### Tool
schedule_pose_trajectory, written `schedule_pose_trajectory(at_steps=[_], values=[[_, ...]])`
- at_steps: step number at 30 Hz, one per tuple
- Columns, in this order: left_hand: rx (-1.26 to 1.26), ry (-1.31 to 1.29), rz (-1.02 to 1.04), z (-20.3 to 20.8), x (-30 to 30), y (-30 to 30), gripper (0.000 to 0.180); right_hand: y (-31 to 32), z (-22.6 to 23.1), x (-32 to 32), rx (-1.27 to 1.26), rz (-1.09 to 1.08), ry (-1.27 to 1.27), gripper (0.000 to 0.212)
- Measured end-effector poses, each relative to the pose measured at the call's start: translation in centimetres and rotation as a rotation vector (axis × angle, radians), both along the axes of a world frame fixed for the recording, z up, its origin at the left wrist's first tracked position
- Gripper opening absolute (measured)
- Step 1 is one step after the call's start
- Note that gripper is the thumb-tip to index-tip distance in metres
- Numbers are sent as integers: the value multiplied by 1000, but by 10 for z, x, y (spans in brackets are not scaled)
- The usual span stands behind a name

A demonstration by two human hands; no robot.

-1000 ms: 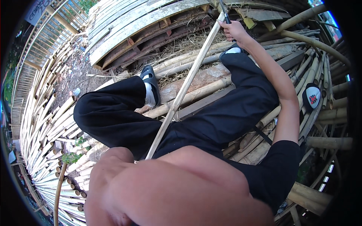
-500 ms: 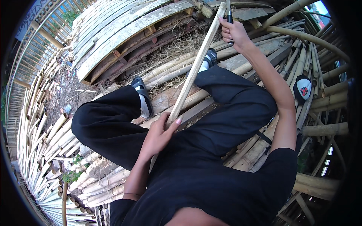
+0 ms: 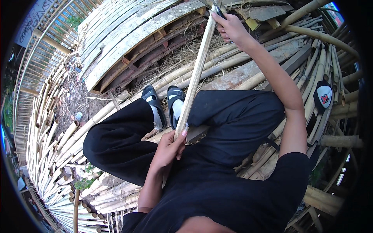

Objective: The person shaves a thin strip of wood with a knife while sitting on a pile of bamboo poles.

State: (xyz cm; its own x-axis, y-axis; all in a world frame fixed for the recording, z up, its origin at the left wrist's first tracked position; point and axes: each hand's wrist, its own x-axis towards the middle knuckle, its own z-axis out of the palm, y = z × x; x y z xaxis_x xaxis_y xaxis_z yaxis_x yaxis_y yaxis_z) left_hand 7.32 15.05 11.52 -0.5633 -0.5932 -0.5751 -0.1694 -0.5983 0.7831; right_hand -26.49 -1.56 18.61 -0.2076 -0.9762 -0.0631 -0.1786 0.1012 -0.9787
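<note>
My left hand (image 3: 168, 150) is closed around the lower part of a long, pale split-bamboo strip (image 3: 197, 72), thumb along its face. The strip slants up and away between my knees, and its lower end runs in against my dark shirt. At the far end, my right hand (image 3: 233, 32) grips the black handle of a knife (image 3: 219, 11). The knife's blade lies at the strip's tip, near the picture's upper edge. Whether the blade touches the wood cannot be made out. My sandalled feet are side by side beneath the strip.
A slatted wooden platform (image 3: 128, 35) stands ahead on the left, with dry shavings (image 3: 182, 42) beside it. Bamboo poles (image 3: 54, 136) are stacked along the left. A black and white cap (image 3: 323, 96) rests on the poles at the right. A bamboo fence (image 3: 42, 58) stands far left.
My right hand and the knife have shifted left, and the knife is more tilted. The strip's far end has moved left too. My right foot has drawn in beside the left one.
</note>
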Motion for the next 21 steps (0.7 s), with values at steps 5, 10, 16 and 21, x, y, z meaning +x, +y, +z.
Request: schedule_pose_trajectory(at_steps=[5,10,16,21], values=[[39,-80,30,8,-19,-9,37,7,-26,-11,59,-96,103,48],[43,-20,67,-16,-28,-17,38,33,-57,-24,-21,-32,319,41],[216,-33,115,-37,-23,-28,41,72,-107,-7,-77,102,488,28],[145,-117,136,-53,-29,-23,42,88,-148,8,85,289,748,29]])
